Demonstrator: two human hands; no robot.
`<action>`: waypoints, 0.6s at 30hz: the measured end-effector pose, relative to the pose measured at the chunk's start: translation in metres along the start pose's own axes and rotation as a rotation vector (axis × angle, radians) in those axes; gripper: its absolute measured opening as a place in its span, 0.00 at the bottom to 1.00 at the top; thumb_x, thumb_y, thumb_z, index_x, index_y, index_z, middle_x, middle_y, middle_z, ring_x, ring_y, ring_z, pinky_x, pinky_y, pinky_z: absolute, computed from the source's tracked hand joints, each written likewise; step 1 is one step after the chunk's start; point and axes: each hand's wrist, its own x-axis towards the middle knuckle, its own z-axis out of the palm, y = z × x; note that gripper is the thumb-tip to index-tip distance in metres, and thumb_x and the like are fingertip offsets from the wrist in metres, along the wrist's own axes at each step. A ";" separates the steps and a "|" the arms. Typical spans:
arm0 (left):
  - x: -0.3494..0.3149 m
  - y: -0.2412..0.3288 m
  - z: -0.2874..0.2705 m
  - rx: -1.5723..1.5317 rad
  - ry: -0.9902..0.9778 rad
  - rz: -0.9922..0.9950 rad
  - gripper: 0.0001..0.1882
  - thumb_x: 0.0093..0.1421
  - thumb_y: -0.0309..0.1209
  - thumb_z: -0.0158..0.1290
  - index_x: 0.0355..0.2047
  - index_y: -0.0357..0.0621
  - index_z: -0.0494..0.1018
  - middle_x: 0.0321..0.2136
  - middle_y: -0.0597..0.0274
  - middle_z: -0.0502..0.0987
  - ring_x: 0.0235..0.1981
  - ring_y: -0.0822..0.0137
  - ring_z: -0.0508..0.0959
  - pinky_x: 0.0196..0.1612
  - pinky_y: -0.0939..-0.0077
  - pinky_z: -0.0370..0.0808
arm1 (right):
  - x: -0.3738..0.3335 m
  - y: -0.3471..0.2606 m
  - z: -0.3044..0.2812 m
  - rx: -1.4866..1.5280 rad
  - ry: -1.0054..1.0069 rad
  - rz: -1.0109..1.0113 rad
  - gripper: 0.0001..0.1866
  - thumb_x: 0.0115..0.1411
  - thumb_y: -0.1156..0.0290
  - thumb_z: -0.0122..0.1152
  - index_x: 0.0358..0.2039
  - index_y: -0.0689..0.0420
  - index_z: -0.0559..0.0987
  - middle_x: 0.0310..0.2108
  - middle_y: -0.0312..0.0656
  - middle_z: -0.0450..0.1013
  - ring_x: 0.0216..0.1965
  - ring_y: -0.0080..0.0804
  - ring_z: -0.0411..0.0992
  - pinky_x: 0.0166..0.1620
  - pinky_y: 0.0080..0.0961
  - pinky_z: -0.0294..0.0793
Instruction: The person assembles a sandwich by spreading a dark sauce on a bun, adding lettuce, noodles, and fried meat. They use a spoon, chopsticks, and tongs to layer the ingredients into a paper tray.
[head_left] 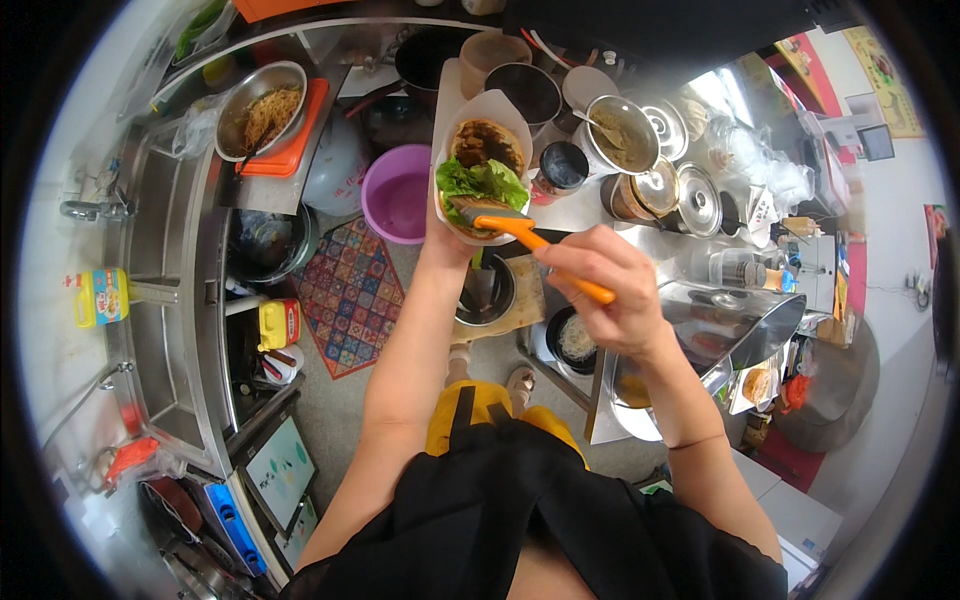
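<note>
My left hand [447,245] is wrapped round the lower end of a white paper holder [512,112], raised in front of me. In the holder lies a round flatbread [487,143] spread with dark brown sauce. Green lettuce [485,182] covers its middle. My right hand [612,282] grips the orange handle of a basting brush [522,232] from the right. The brush's dark flat head rests over the lower part of the lettuce. What lies under the leaves is hidden.
Behind the holder, a counter carries a pot with a spoon [620,135], lidded pots and a dark-topped jar [562,165]. A purple basin [400,195] is left of it. Further left, a bowl of noodles [265,115] stands beside a steel sink [165,370].
</note>
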 end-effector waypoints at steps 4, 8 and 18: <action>0.001 0.000 0.001 -0.004 0.058 0.006 0.24 0.67 0.46 0.38 0.56 0.43 0.66 0.49 0.53 0.74 0.48 0.55 0.77 0.48 0.53 0.78 | 0.003 0.007 0.004 -0.004 -0.002 0.034 0.16 0.47 0.82 0.64 0.38 0.58 0.80 0.30 0.43 0.73 0.29 0.41 0.71 0.32 0.31 0.71; 0.002 0.003 0.001 -0.092 0.044 -0.039 0.25 0.68 0.46 0.37 0.56 0.43 0.66 0.50 0.53 0.74 0.49 0.56 0.76 0.50 0.56 0.76 | 0.002 -0.004 0.003 -0.013 -0.024 0.027 0.15 0.47 0.81 0.64 0.38 0.58 0.79 0.29 0.43 0.73 0.28 0.41 0.71 0.32 0.30 0.70; -0.010 0.020 -0.012 -0.109 -0.073 0.033 0.24 0.67 0.45 0.40 0.58 0.46 0.65 0.54 0.56 0.72 0.53 0.56 0.74 0.54 0.54 0.74 | 0.037 0.049 -0.019 0.532 0.538 0.390 0.11 0.62 0.75 0.57 0.43 0.64 0.79 0.31 0.37 0.76 0.29 0.21 0.72 0.34 0.17 0.71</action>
